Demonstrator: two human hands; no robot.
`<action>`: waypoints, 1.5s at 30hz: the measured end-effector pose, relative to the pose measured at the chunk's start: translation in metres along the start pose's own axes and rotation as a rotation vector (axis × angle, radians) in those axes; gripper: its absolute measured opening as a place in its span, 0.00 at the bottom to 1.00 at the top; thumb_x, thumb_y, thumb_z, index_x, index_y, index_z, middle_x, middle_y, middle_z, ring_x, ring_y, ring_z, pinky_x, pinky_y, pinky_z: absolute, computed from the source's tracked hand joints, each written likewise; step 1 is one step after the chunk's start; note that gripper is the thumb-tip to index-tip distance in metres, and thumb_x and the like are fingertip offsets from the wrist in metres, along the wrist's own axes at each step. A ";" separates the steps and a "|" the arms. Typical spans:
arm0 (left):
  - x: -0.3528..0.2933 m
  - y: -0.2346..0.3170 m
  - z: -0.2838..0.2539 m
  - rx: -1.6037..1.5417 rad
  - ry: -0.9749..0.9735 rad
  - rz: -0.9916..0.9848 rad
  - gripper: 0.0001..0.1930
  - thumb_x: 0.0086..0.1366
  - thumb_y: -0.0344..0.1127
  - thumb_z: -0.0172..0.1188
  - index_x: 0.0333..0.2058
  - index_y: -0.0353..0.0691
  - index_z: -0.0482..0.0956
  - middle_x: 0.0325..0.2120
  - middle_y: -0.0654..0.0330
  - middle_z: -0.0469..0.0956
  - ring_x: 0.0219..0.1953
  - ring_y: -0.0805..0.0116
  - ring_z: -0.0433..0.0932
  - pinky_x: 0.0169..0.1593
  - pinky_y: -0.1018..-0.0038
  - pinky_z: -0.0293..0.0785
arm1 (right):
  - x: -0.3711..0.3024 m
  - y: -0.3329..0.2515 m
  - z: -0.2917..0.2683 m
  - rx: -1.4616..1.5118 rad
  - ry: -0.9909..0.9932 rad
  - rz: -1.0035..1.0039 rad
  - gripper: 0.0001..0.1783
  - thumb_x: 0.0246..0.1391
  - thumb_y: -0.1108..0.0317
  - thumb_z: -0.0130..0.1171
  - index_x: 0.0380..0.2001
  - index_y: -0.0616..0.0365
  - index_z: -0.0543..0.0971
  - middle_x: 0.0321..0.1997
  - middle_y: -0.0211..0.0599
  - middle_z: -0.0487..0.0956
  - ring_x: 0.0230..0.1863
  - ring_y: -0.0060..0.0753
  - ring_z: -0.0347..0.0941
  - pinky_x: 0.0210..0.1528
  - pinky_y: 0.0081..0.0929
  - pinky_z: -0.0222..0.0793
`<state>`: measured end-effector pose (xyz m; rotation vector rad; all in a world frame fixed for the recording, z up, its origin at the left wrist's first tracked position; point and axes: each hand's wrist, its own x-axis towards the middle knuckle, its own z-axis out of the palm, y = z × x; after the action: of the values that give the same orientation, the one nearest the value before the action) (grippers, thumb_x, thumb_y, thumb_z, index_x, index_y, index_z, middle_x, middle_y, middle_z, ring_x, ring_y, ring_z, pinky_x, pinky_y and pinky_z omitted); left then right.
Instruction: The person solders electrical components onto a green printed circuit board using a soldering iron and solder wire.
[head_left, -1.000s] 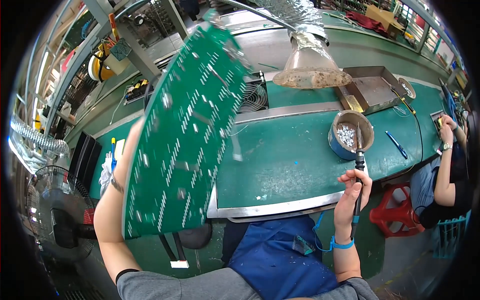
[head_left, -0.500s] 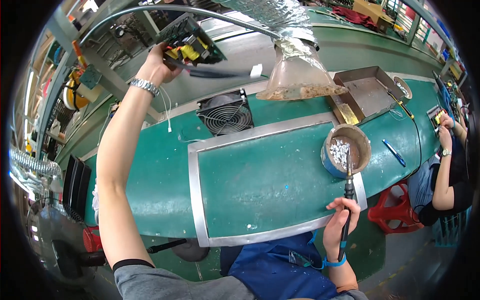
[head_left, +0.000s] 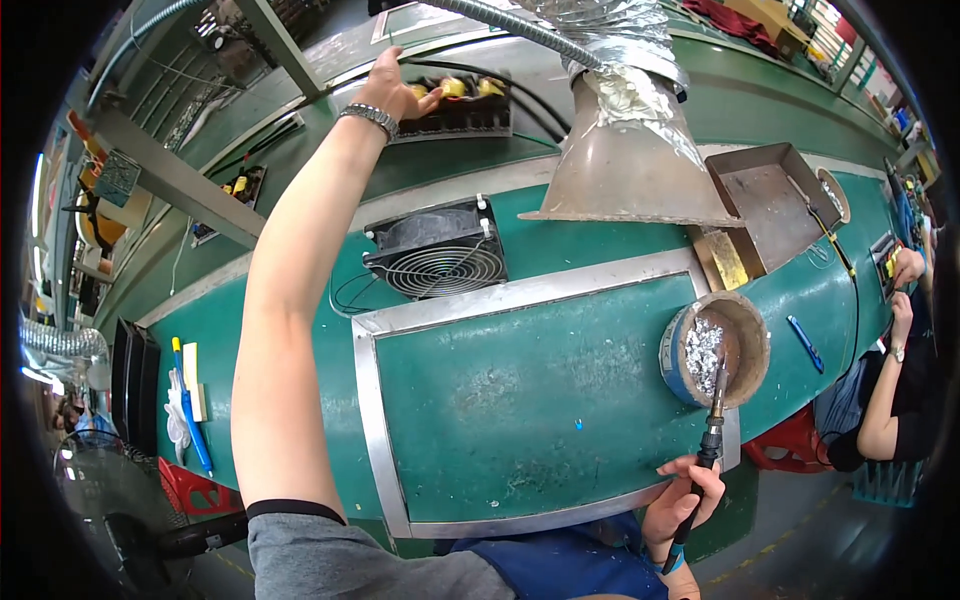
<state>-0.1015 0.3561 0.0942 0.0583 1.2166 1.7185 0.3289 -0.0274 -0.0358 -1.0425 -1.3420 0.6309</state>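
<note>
My left hand [head_left: 393, 92] is stretched far forward, thumb and fingers apart. Its fingertips are at the left end of a circuit board [head_left: 478, 128] with yellow-wrapped parts, which rests on the green strip behind the bench. Black cables run from the board to the right. In my right hand [head_left: 683, 508], at the front edge, is a soldering iron [head_left: 711, 440] held like a pen. The iron's tip reaches into a round tub [head_left: 752, 377] containing silvery solder scraps.
A metal frame [head_left: 372, 425] lies on the green bench. Behind it stand a black fan [head_left: 440, 250] and a fume hood [head_left: 640, 170]. At right are a metal tray [head_left: 770, 200], a blue pen [head_left: 804, 344] and a co-worker's hands [head_left: 905, 290]. A blue-and-yellow tool [head_left: 190, 415] lies at left.
My left hand has moved right and set the circuit board down on the strip behind the bench, its fingers now spread. The right hand still holds the iron at the tub. The view has shifted.
</note>
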 end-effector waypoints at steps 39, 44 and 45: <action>0.129 0.184 -0.429 1.942 0.000 1.299 0.21 0.66 0.43 0.55 0.53 0.36 0.73 0.50 0.50 0.76 0.53 0.55 0.74 0.57 0.62 0.68 | -0.008 0.008 0.001 -0.152 0.150 0.056 0.33 0.67 0.41 0.34 0.54 0.63 0.66 0.47 0.40 0.71 0.43 0.31 0.68 0.47 0.28 0.65; 0.198 0.155 -0.367 1.815 0.402 1.812 0.27 0.61 0.58 0.58 0.44 0.38 0.81 0.34 0.47 0.81 0.38 0.46 0.79 0.45 0.56 0.74 | -0.015 0.008 0.000 -0.114 0.216 0.027 0.35 0.61 0.40 0.45 0.56 0.61 0.65 0.49 0.41 0.72 0.45 0.30 0.68 0.47 0.27 0.66; 0.182 0.153 -0.348 1.855 0.280 1.664 0.27 0.60 0.60 0.59 0.42 0.39 0.81 0.32 0.47 0.80 0.35 0.46 0.79 0.39 0.55 0.74 | -0.015 0.000 0.005 -0.138 0.263 0.072 0.36 0.59 0.39 0.49 0.55 0.60 0.66 0.47 0.41 0.72 0.46 0.31 0.68 0.48 0.27 0.66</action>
<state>-0.4827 0.2478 -0.0502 2.4875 2.8853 0.7611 0.3214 -0.0395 -0.0437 -1.2440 -1.1337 0.4410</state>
